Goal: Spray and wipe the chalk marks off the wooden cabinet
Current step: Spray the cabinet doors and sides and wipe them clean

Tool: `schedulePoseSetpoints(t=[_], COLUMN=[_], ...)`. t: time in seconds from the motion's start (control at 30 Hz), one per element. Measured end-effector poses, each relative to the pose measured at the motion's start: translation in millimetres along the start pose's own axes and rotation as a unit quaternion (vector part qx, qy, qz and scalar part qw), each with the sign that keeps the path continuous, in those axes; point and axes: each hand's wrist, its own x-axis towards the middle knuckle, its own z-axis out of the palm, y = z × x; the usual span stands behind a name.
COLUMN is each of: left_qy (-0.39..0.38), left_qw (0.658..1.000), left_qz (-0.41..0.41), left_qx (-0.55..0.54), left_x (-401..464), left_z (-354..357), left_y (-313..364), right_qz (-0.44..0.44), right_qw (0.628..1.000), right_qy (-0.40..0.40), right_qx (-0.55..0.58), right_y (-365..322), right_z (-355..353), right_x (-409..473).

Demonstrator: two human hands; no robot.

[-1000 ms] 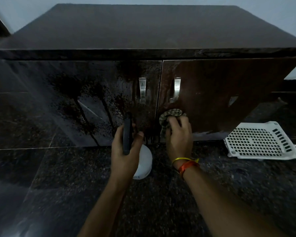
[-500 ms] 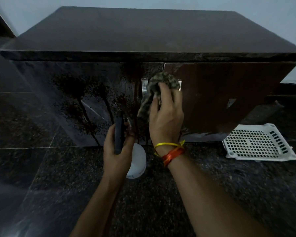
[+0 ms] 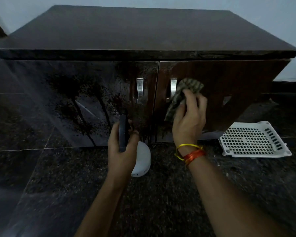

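The right hand (image 3: pixel 189 117) has swept from the bottom of the seam between the 2 doors, up past the 2 steel handles half a second ago, and now presses the crumpled grey-green patterned cloth (image 3: pixel 183 94) flat against the right door of the dark brown wooden cabinet (image 3: pixel 237 93), just right of that door's steel handle (image 3: pixel 173 88). Its fingers are curled over the cloth, gripping it against the wood. The left hand (image 3: pixel 122 151) has barely moved: it stays low in front of the left door, fingers closed around the white spray bottle with a black trigger head (image 3: pixel 140 159). The left door (image 3: pixel 92 100) is speckled and streaked with running spray, so it looks sprayed but not yet wiped. No chalk marks are clearly visible on the right door; in this dim light I cannot tell whether any remain. A white perforated plastic tray (image 3: pixel 251 141) lies on the dark speckled stone floor (image 3: pixel 58 185) at right.
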Motion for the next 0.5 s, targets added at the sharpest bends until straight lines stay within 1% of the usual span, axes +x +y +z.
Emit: schedulePoseSetpoints(t=[0.07,0.13,0.2,0.27,0.3,0.4,0.43,0.5], left_qy=[-0.002,0.001,-0.004,-0.005,-0.004,0.005,0.002,-0.007], left_qw=[1.000,1.000,1.000,1.000,1.000,1.000,1.000,1.000], left_qz=[0.010,0.015,0.019,0.021,0.021,0.009,0.001,-0.008], left_qx=[0.006,0.005,0.004,0.004,0.000,-0.012,-0.013,-0.008], left_x=[1.2,1.2,0.8,0.9,1.2,1.1,0.1,-2.8], left_z=[3.2,5.1,7.4,8.3,7.9,7.0,7.2,6.8], left_y=[-1.8,0.0,2.5,3.5,3.3,4.1,6.0,7.6], right_qz=[-0.026,-0.039,-0.044,-0.039,-0.030,0.000,-0.013,-0.097], right_qw=[1.000,0.999,0.997,0.998,0.999,0.999,0.998,0.994], right_qy=[0.000,-0.021,-0.045,-0.048,-0.034,0.041,0.057,0.051], right_qx=[-0.003,-0.016,-0.034,-0.025,-0.013,0.024,0.026,0.001], right_y=[0.0,5.4,14.0,16.8,14.0,-9.2,-19.2,-39.6], right_z=[-0.8,-1.0,-1.0,-2.5,-3.9,-9.8,-11.3,-9.8], right_x=[9.0,5.0,-5.5,-8.6,-4.4,26.5,37.8,50.0])
